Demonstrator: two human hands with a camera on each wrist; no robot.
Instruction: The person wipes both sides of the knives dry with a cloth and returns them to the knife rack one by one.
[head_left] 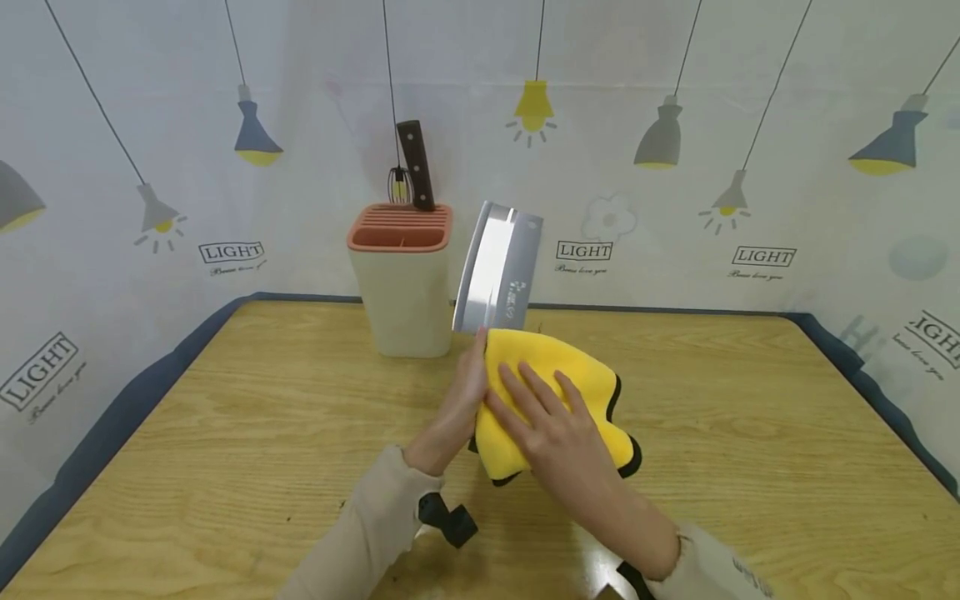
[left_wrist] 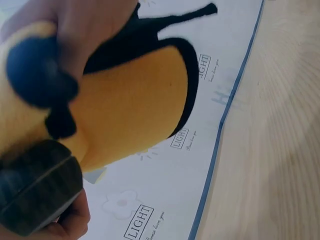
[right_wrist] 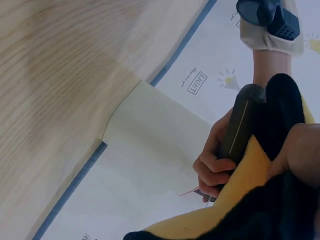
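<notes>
A cleaver is held blade up above the table, its broad shiny blade (head_left: 498,267) rising past the cloth in the head view. My left hand (head_left: 459,392) grips its dark handle (right_wrist: 240,127), as the right wrist view shows. A yellow cloth (head_left: 558,354) with black edging covers the handle from the head camera. My right hand (head_left: 558,442) holds this cloth against the handle side, fingers spread over the yellow face. In the left wrist view, the cloth (left_wrist: 135,100) hangs out beyond the hands, its black edge folded.
A white knife block (head_left: 405,300) with a salmon-coloured slotted top stands at the back of the wooden table (head_left: 247,467). One dark-handled knife (head_left: 417,165) is in it, beside a whisk-like wire tool (head_left: 400,185). Behind hangs a lamp-printed sheet (head_left: 465,50).
</notes>
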